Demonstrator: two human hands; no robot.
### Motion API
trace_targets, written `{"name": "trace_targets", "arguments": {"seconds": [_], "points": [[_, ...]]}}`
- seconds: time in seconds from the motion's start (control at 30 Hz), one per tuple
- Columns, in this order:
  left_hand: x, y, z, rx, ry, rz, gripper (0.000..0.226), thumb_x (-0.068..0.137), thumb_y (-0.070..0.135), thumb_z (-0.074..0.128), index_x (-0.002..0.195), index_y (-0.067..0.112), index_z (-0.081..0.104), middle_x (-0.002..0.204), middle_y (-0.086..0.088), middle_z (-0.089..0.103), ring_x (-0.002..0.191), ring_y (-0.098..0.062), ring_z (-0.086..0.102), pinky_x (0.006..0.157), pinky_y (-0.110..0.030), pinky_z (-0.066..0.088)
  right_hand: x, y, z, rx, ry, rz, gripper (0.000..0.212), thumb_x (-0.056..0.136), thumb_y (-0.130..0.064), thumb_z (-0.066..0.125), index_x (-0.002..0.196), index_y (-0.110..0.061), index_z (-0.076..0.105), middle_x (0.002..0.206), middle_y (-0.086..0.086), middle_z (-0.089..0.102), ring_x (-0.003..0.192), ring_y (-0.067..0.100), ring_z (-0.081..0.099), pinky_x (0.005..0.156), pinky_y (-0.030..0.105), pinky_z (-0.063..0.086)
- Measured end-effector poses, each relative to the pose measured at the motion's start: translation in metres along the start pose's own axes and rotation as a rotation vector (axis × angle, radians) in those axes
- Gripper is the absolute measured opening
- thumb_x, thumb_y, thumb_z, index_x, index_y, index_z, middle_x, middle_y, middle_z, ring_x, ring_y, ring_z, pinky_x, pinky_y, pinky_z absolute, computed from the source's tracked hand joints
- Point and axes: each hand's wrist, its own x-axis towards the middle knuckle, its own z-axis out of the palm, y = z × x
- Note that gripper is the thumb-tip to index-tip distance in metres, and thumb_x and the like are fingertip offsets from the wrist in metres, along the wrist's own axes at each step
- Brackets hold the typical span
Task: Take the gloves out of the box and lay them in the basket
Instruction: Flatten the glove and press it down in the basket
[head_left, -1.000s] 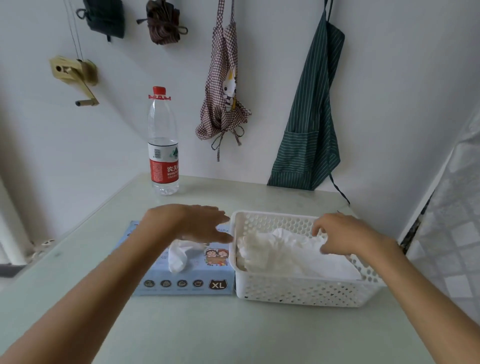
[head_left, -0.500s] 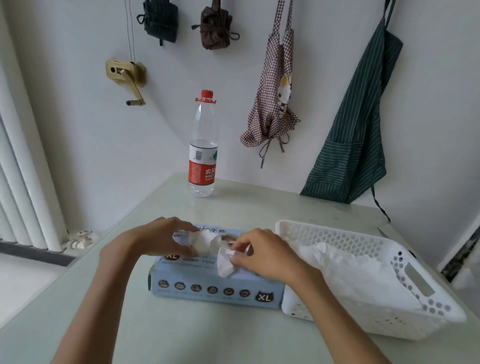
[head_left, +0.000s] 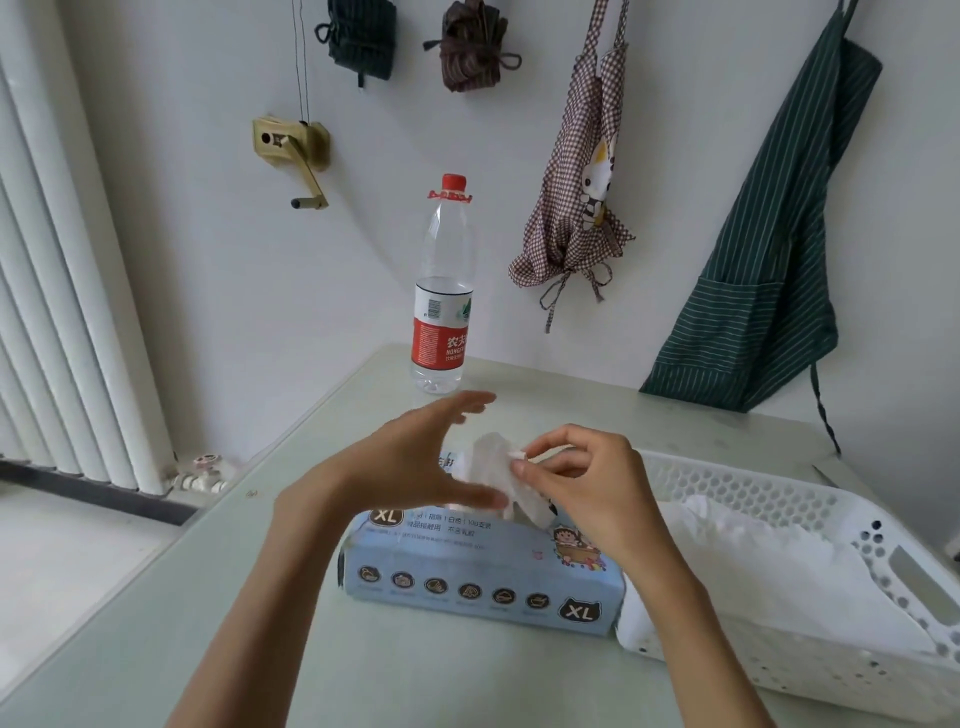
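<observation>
A light blue glove box (head_left: 483, 571) marked XL lies on the table, and a white glove (head_left: 493, 467) sticks up out of its top opening. My right hand (head_left: 576, 488) pinches this glove between thumb and fingertips. My left hand (head_left: 415, 457) hovers just left of the glove with straight, spread fingers, holding nothing. To the right, touching the box, stands a white perforated basket (head_left: 779, 499) with several white gloves (head_left: 769, 571) lying in it.
A water bottle (head_left: 444, 291) with a red cap and label stands at the back of the pale green table (head_left: 208, 623). Aprons and small bags hang on the wall behind. A white radiator runs along the left, beyond the table edge.
My right hand came from the basket to the box and took the glove. My left hand let go of the glove and opened, lifting a little. The camera turned left.
</observation>
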Motion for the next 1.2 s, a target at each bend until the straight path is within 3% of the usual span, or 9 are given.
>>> {"name": "trace_targets", "arguments": {"seconds": [0.2,0.27,0.33,0.43,0.57,0.83,0.97,1.07,1.2], "points": [[0.011,-0.004,0.007,-0.02,0.274,0.046,0.019,0.085,0.038,0.065,0.099,0.025,0.068,0.089,0.014,0.068,0.084,-0.003,0.065,0.084,-0.037,0.055,-0.002,0.004,-0.005,-0.076,-0.247,0.102,0.043,0.078,-0.033,0.077,0.112,-0.029,0.051,0.103,-0.018,0.064,0.095,0.002,0.061,0.078,0.019,0.049],[0.01,-0.005,0.001,-0.138,0.349,0.042,0.024,0.087,0.04,0.062,0.098,0.019,0.068,0.09,0.011,0.07,0.083,-0.005,0.067,0.082,-0.039,0.055,-0.004,0.01,-0.002,-0.25,-0.262,0.094,0.052,0.074,-0.039,0.078,0.115,-0.032,0.048,0.102,-0.022,0.056,0.095,0.002,0.059,0.078,0.024,0.05],[0.008,-0.007,-0.004,-0.221,0.359,0.027,0.029,0.087,0.04,0.06,0.099,0.015,0.068,0.091,0.004,0.072,0.082,-0.008,0.068,0.081,-0.037,0.056,-0.004,0.011,-0.001,-0.286,-0.112,0.031,0.026,0.079,-0.038,0.074,0.098,-0.028,0.059,0.087,-0.017,0.062,0.082,0.006,0.062,0.072,0.027,0.05],[0.004,-0.017,-0.012,-0.227,0.364,-0.023,0.023,0.086,0.038,0.059,0.091,0.017,0.067,0.086,0.003,0.071,0.078,-0.01,0.068,0.078,-0.032,0.054,-0.001,0.009,-0.008,-0.011,-0.038,-0.005,0.012,0.086,-0.026,0.069,0.075,-0.022,0.068,0.074,-0.005,0.071,0.071,0.006,0.066,0.068,0.015,0.05],[0.001,-0.026,-0.013,-0.297,0.238,-0.08,0.014,0.089,0.027,0.059,0.085,0.015,0.067,0.085,0.002,0.071,0.071,-0.005,0.068,0.076,-0.025,0.054,0.0,0.004,-0.015,0.262,-0.047,0.014,0.007,0.085,-0.023,0.069,0.09,-0.018,0.073,0.086,-0.004,0.074,0.087,0.01,0.069,0.082,0.018,0.053],[0.009,-0.008,-0.001,-0.442,0.127,-0.098,0.024,0.09,0.026,0.058,0.093,0.003,0.066,0.089,-0.005,0.073,0.072,-0.008,0.07,0.067,-0.018,0.056,0.002,-0.001,-0.023,0.363,0.087,0.025,0.008,0.083,-0.027,0.07,0.088,-0.022,0.073,0.083,-0.006,0.073,0.076,0.002,0.065,0.069,0.009,0.048],[0.009,0.002,0.0,-0.573,0.188,-0.095,0.029,0.091,0.028,0.056,0.096,0.0,0.063,0.081,-0.009,0.069,0.057,-0.003,0.061,0.053,-0.011,0.046,0.0,-0.002,-0.033,0.123,-0.184,0.07,0.044,0.073,-0.047,0.071,0.113,-0.031,0.062,0.106,-0.017,0.063,0.097,-0.001,0.061,0.072,0.009,0.048],[0.003,0.006,-0.004,-0.559,0.093,-0.029,0.028,0.092,0.023,0.054,0.107,0.001,0.064,0.095,-0.009,0.072,0.074,-0.006,0.068,0.063,-0.011,0.049,0.002,0.005,-0.027,-0.067,-0.16,0.081,0.052,0.076,-0.048,0.071,0.123,-0.039,0.05,0.112,-0.018,0.055,0.095,0.004,0.055,0.073,0.014,0.043],[-0.003,0.003,-0.009,-0.523,-0.011,0.063,0.029,0.096,0.017,0.048,0.118,0.006,0.062,0.114,-0.003,0.069,0.104,-0.011,0.065,0.085,-0.017,0.05,0.002,0.007,-0.024,-0.146,-0.138,0.014,0.024,0.081,-0.041,0.07,0.103,-0.043,0.061,0.1,-0.01,0.056,0.085,0.008,0.046,0.071,0.015,0.036]]}}
